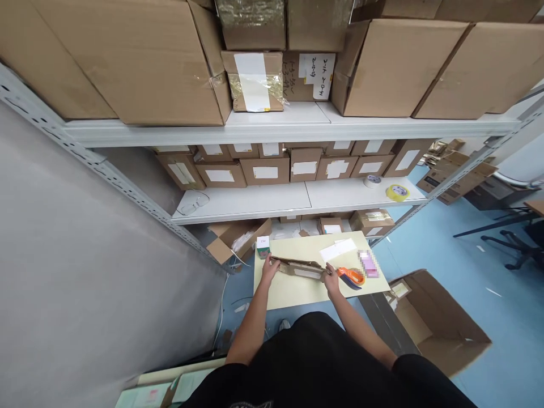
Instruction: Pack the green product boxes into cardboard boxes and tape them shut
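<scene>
Between my two hands is a flat brown cardboard box with a pale label on its near side, held over the cream tabletop. My left hand grips its left end, fingers closed round the edge. At the opposite end my right hand is closed on the box too. Right of that hand lies an orange-handled tool with a dark blue part, its kind unclear. A small green and white box stands just beyond my left hand. White paper lies at the table's far side.
A metal shelf rack with several cardboard boxes rises in front. Tape rolls, one yellow and one white, sit on its middle shelf. A large open carton stands on the floor at right. A grey wall bounds the left.
</scene>
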The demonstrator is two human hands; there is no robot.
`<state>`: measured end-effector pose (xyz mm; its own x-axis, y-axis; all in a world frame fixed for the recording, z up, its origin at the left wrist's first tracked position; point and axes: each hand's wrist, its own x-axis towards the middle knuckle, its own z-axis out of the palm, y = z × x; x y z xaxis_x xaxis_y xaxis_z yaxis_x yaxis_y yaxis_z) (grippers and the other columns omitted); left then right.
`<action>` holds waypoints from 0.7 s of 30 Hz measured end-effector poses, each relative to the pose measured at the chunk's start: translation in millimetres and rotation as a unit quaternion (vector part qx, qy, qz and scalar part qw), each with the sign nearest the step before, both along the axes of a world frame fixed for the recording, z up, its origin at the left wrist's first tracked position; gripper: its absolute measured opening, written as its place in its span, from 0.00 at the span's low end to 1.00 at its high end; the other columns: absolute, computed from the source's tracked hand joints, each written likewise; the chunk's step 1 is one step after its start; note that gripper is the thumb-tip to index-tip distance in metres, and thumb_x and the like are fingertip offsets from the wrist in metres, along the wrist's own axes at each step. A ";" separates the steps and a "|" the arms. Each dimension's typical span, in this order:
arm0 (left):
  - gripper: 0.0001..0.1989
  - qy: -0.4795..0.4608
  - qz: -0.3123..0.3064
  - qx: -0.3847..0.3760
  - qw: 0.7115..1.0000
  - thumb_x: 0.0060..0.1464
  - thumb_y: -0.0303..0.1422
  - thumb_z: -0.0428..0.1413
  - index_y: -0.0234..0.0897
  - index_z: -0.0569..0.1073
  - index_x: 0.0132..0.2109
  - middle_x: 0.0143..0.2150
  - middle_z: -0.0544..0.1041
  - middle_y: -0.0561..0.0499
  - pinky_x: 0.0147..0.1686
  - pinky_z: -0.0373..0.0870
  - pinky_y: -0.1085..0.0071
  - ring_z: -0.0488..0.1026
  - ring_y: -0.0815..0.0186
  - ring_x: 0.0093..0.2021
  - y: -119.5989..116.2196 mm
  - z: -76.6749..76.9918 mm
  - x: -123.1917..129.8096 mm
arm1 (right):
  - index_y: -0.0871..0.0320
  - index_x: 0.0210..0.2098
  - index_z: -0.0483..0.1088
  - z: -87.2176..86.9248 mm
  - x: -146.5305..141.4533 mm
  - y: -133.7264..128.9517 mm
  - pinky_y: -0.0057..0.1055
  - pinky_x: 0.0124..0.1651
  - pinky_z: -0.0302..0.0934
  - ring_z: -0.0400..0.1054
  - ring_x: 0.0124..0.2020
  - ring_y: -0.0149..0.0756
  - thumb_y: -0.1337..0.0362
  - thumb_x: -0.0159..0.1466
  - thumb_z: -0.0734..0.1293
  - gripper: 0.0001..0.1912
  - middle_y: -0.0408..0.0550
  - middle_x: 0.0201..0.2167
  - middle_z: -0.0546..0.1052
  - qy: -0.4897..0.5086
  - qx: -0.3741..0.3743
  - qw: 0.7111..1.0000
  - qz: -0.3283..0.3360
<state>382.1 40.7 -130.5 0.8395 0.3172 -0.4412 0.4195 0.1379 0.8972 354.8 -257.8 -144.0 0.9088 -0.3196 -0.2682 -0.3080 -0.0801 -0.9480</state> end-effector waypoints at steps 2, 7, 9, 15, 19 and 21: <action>0.43 0.015 -0.020 0.043 0.999 0.55 0.39 0.66 0.44 0.60 0.73 0.65 0.74 0.40 0.49 0.79 0.64 0.81 0.59 0.50 -0.3 -0.9 3.8 | 0.59 0.62 0.71 3.2 -6.0 5.7 0.43 0.54 0.69 0.72 0.58 0.53 0.56 0.48 0.66 0.41 0.60 0.59 0.75 0.032 0.017 0.999 -0.028; 0.45 0.035 -0.112 0.118 0.986 0.54 0.37 0.65 0.45 0.57 0.75 0.67 0.73 0.41 0.53 0.75 0.65 0.78 0.56 0.57 4.1 7.1 17.2 | 0.58 0.65 0.69 16.0 -20.8 12.3 0.41 0.56 0.69 0.71 0.59 0.54 0.57 0.48 0.69 0.44 0.58 0.61 0.74 0.045 0.052 0.997 -0.027; 0.44 0.008 -0.152 0.100 0.983 0.55 0.36 0.63 0.46 0.57 0.75 0.71 0.68 0.42 0.55 0.74 0.65 0.77 0.57 0.57 5.2 11.9 19.9 | 0.57 0.66 0.68 19.2 -26.1 14.0 0.42 0.58 0.68 0.71 0.59 0.53 0.58 0.48 0.70 0.45 0.57 0.62 0.75 0.032 0.058 0.998 -0.009; 0.41 -0.035 -0.239 0.039 0.970 0.55 0.38 0.65 0.40 0.63 0.73 0.73 0.65 0.39 0.57 0.73 0.63 0.77 0.54 0.57 -1.5 15.2 10.6 | 0.53 0.71 0.62 19.5 -34.8 23.0 0.43 0.57 0.70 0.72 0.60 0.53 0.53 0.54 0.69 0.45 0.58 0.69 0.67 -0.003 0.056 0.997 0.047; 0.37 -0.031 -0.242 0.018 0.970 0.57 0.47 0.64 0.39 0.69 0.70 0.71 0.68 0.41 0.61 0.70 0.63 0.71 0.50 0.66 -1.2 13.7 4.9 | 0.50 0.72 0.58 20.7 -31.8 22.9 0.45 0.55 0.71 0.73 0.57 0.53 0.53 0.53 0.71 0.49 0.60 0.70 0.65 0.008 0.035 0.998 0.045; 0.36 -0.022 -0.249 0.005 0.968 0.57 0.51 0.63 0.40 0.71 0.68 0.71 0.68 0.41 0.61 0.70 0.63 0.68 0.49 0.68 1.1 14.0 4.6 | 0.48 0.73 0.57 22.4 -28.2 20.1 0.46 0.54 0.71 0.74 0.56 0.52 0.54 0.51 0.73 0.51 0.59 0.70 0.65 0.009 0.029 0.998 0.054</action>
